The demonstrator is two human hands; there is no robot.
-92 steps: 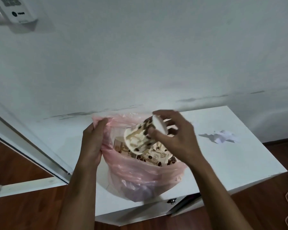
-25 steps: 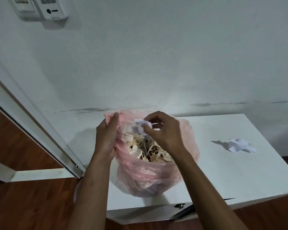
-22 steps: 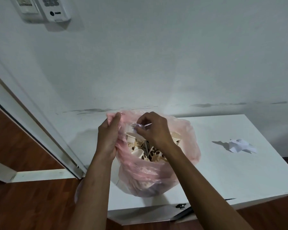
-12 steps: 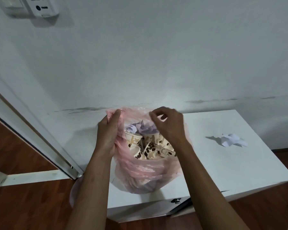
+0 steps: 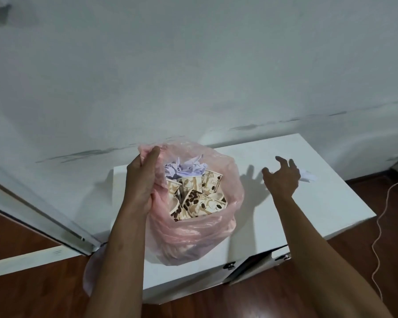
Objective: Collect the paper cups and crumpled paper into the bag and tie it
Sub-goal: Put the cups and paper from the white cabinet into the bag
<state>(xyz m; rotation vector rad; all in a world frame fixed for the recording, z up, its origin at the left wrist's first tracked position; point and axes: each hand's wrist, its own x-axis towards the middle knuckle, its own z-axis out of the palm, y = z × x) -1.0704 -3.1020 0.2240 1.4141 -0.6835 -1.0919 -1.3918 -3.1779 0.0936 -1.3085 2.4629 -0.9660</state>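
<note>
A pink plastic bag (image 5: 193, 235) stands on the white cabinet top (image 5: 257, 216). Inside lie several brown-and-cream paper cups (image 5: 197, 198) with a wad of crumpled white paper (image 5: 185, 168) on top of them. My left hand (image 5: 141, 180) grips the bag's left rim and holds it up. My right hand (image 5: 282, 179) hovers over the cabinet to the right of the bag, fingers spread and empty. Just beyond its fingertips lies another crumpled paper (image 5: 307, 175), partly hidden by the hand.
A white wall rises right behind the cabinet. A white door frame (image 5: 39, 216) runs along the left. The floor is dark wood, and a thin white cable (image 5: 381, 228) trails down on the right. Metal latches (image 5: 230, 265) sit on the cabinet's front edge.
My right hand let go of a crumpled paper into the bag, then swung right across the cabinet toward the other paper. My left hand kept its grip on the rim.
</note>
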